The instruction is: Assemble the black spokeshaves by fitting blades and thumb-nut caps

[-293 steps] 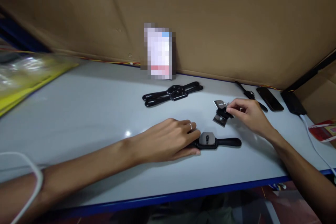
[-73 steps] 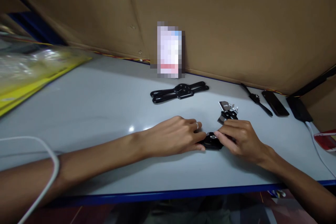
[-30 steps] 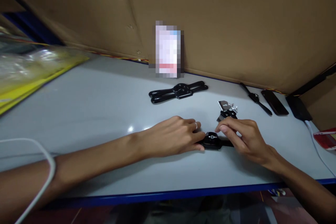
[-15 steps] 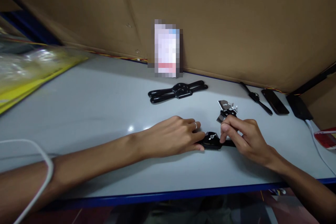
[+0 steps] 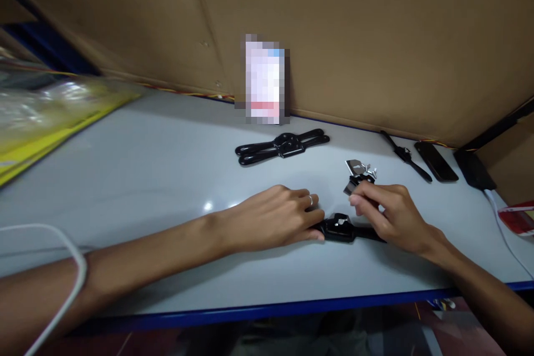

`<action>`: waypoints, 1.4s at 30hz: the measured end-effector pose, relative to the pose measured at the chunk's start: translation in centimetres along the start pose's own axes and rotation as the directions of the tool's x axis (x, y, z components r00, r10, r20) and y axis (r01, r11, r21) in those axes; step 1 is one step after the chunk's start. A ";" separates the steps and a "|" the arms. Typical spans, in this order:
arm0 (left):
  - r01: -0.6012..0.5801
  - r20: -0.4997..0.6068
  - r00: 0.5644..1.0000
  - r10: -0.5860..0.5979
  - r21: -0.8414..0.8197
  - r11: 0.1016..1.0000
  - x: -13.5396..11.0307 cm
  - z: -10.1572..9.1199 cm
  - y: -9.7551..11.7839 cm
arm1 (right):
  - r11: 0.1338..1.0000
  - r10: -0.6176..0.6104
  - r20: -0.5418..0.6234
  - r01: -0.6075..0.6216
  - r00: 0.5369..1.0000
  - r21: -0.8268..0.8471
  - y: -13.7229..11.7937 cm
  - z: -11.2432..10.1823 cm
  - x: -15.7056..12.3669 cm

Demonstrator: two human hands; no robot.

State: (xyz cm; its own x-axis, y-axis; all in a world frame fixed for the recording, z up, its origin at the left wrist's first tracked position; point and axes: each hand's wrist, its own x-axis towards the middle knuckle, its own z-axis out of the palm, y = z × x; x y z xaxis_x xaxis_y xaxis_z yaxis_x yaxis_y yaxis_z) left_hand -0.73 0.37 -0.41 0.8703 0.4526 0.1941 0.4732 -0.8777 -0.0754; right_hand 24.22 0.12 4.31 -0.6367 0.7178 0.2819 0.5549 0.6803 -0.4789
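A black spokeshave (image 5: 339,226) lies on the table, its body tilted slightly in view with a shiny metal spot on top. My left hand (image 5: 283,217), with a ring on one finger, is closed round its left handle. Just above the right handle is my right hand (image 5: 386,214), thumb and fingers pinched together; whatever they hold, if anything, is hidden. Behind those fingertips are dark cap pieces (image 5: 362,179) and a blade edge, partly covered by the hand. Loose silver blades (image 5: 354,167) and small silver screws (image 5: 369,170) lie beyond them.
Two more spokeshaves (image 5: 287,146) lie side by side farther back, and another (image 5: 404,154) is at the right beside a phone (image 5: 436,161). A black box (image 5: 474,169) trails a white cable. Plastic bags (image 5: 54,100) on yellow material occupy the left. A blurred-out upright card (image 5: 265,83) leans on the cardboard wall.
My right fingertips have lifted slightly off the spokeshave's body, showing more of its right handle. The left hand keeps its grip, and the other things stay where they were.
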 end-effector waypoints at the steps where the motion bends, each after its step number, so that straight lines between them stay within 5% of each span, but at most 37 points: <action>1: 0.003 -0.002 1.000 -0.003 0.000 1.000 0.0 0.0 0.0 | 0.999 -0.003 0.079 0.007 0.997 -0.047 0.1 -0.4 -0.1; 5: 0.001 -0.003 1.000 -0.001 -0.011 1.000 -0.1 -0.2 0.0 | 0.971 0.063 0.358 0.025 0.931 -0.236 0.6 -1.7 -0.5; 10: 0.040 0.040 0.998 -0.038 -0.028 0.999 -0.1 -0.6 0.3 | 0.969 0.053 0.486 0.073 0.872 -0.238 0.7 -2.0 -0.6; 19: 0.029 0.019 0.999 -0.029 0.010 1.000 0.0 -0.9 0.7 | 0.962 -0.033 0.469 0.156 0.883 -0.226 0.1 -0.3 -0.3; 31: -0.010 -0.001 1.000 0.010 -0.016 1.000 -0.1 -0.3 0.2 | 0.972 0.000 0.489 0.115 0.872 -0.206 0.1 -0.5 -0.1; 42: 0.073 0.117 0.991 -0.068 -0.033 0.997 -0.1 -1.2 0.4 | 0.969 -0.023 0.478 0.138 0.878 -0.207 0.2 -0.4 -0.1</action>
State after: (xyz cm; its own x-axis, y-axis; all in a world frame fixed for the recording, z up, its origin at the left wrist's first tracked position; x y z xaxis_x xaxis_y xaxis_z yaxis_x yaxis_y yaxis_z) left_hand -0.77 -0.23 0.71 0.8460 0.5267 0.0833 0.5304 -0.8473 -0.0290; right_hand 24.68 0.24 4.52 -0.8276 0.5439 -0.1386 0.5606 0.7885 -0.2531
